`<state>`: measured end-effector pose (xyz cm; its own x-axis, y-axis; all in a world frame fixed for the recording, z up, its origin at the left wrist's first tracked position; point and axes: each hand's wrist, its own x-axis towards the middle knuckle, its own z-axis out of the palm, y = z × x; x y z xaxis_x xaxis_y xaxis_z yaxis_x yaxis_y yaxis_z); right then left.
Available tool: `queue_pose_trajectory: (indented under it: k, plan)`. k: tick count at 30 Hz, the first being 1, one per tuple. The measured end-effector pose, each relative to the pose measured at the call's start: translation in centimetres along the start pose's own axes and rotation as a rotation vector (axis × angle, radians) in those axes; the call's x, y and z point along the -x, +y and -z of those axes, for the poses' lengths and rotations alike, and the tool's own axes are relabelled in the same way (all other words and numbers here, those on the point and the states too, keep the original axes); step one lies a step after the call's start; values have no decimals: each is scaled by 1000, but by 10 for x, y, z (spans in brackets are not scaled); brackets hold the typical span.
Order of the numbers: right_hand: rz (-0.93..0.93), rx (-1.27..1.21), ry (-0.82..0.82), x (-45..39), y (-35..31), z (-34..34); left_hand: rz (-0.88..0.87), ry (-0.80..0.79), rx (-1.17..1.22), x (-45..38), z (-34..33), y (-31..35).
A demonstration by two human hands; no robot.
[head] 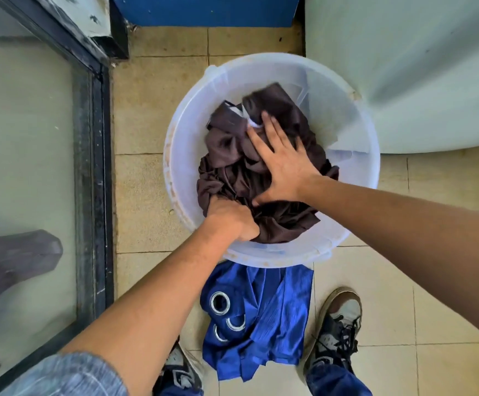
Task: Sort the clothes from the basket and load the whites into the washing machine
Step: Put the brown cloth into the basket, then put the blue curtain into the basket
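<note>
Both hands are down in the basket (355, 132), and it all hinges on that sliver of white cloth (254, 123) peeking out at the far side of the pile. The right hand (282, 164) lies flat and wide, fingers spread and pressing on the brown cloth (232, 155), with the white bit just beyond its fingertips (266, 117), practically touching the longest one. So the right grip is the nearer one by a good way.

The left hand (231, 220) is bunched tight, holding a fistful of the brown cloth at the near edge of the pile; the white lies well beyond it, across the whole heap.

My read: the brown cloth covers nearly all of the white one, so the near fist likely drags the brown towards the body while the far fingers curl forward onto the white. How the white piece runs underneath, I cannot tell.

Behind both grips, a blue cloth (261, 315) lies on the floor (152, 115).
</note>
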<state>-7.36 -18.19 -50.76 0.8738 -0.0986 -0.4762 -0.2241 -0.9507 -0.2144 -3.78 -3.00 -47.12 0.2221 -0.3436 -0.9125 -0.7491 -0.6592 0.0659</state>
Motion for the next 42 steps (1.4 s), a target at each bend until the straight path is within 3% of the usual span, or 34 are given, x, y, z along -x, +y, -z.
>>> queue_pose_trajectory:
  k: [3, 8, 10, 12, 14, 17, 19, 21, 24, 26, 29, 32, 34, 36, 39, 42]
  plan:
    - [-29, 23, -221, -4, 9, -28, -27, -15, 56, -2, 4, -5]
    - [-91, -104, -328, -34, 0, 6, -47, 14, -1, 1, 8, -11]
    - [-94, -215, -297, -38, -5, 24, -65, 123, -39, 15, 6, -11]
    - [-145, -347, -200, -30, -12, 37, -116, 336, -3, 39, 0, -10]
    - [-188, -455, -65, -4, -22, 40, -216, 556, 199, 66, -14, -12]
    - [-209, -641, 282, 72, -48, 31, -403, 686, 595, 95, -47, -22]
    - [-164, -729, 566, 134, -69, 20, -483, 789, 632, 105, -74, -25]
    - [-36, -762, 622, 191, -93, -1, -538, 940, 582, 109, -100, -24]
    - [28, -766, 240, 248, -123, -47, -566, 1123, 597, 113, -123, -18]
    - [-147, -705, -79, 258, -128, -84, -610, 1153, 674, 115, -133, -13]
    - [-639, -772, -377, 237, -119, -132, -658, 1086, 828, 114, -141, -6]
    - [-1320, -1158, -375, 198, -113, -159, -572, 1045, 915, 106, -141, -3]
    - [-1561, -1198, -398, 181, -115, -176, -527, 1028, 902, 100, -143, -4]
    - [-1574, -1106, -528, 171, -117, -200, -522, 996, 917, 97, -145, -4]
    - [-1311, -925, -718, 164, -105, -229, -512, 995, 920, 97, -149, -6]
    - [-1071, -679, -602, 180, -84, -237, -510, 989, 881, 99, -162, -12]
